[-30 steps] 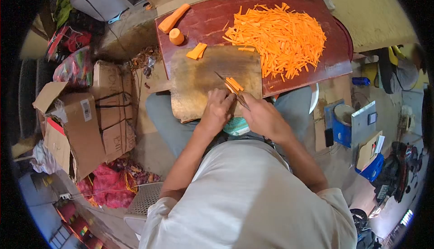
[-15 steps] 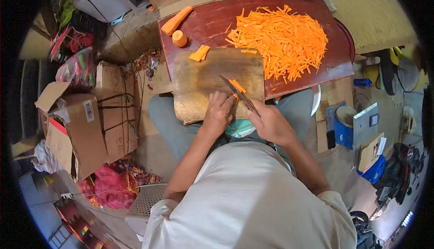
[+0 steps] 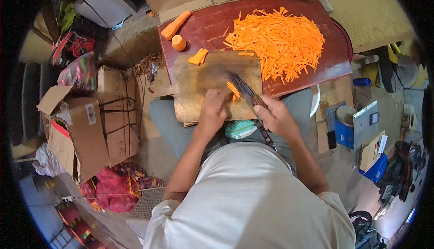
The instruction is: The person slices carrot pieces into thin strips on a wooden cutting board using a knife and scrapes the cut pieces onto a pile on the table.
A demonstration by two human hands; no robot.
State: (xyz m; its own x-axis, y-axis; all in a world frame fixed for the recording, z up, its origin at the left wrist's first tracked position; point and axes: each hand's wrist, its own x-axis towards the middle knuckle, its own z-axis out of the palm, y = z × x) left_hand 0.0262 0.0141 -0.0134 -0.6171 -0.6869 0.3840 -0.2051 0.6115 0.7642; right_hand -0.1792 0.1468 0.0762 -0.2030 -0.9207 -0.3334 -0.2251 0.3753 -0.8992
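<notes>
My right hand (image 3: 274, 114) grips a knife (image 3: 244, 87), its blade smeared by motion over the right part of a worn wooden cutting board (image 3: 194, 84). Just left of the blade lie a few cut carrot sticks (image 3: 233, 90). My left hand (image 3: 214, 105) is on the board to their left, fingers curled; whether it holds anything is hidden. Flat carrot slices (image 3: 198, 56) lie at the board's top left edge. Beyond them on the red table (image 3: 208, 27) are a carrot stub (image 3: 179, 43) and a longer peeled carrot (image 3: 176, 25). A large heap of carrot sticks (image 3: 280, 43) is at the right.
Cardboard boxes (image 3: 83, 131) stand on the floor at the left, near a red mesh sack (image 3: 113, 190). A blue bucket (image 3: 344, 127) and a phone (image 3: 331, 139) are at the right. The board rests across my lap and the table's near edge.
My left hand has drawn slightly left, away from the carrot sticks. My right hand has moved a little right and down with the knife, whose blade is now blurred.
</notes>
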